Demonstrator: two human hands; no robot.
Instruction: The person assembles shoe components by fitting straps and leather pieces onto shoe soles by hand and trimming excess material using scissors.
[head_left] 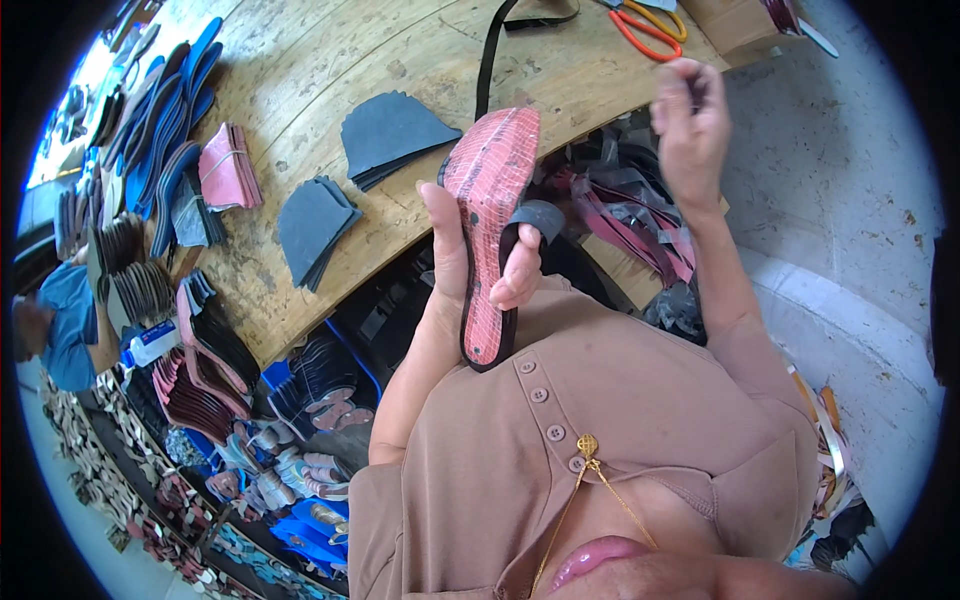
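Note:
My left hand (449, 262) is wrapped round a slipper (495, 175) with a pink, scale-patterned footbed and a black edge. The slipper stands nearly upright in front of my chest, its wide end toward the table. A dark strap (540, 218) arches from its right side, by my fingers. My right hand (692, 135) is raised past the table's front edge, near orange-and-yellow-handled scissors (650, 38). Its fingers are curled in toward the thumb and slightly blurred; whatever they may pinch cannot be made out.
Dark grey cut pieces lie in two stacks (395, 137) (316, 232) on the wooden table (290, 110), beside a banded pink bundle (229, 167). Blue soles (180, 110) crowd the far left. A black strip (488, 65) runs behind the slipper. Another person (70, 320) is at the left.

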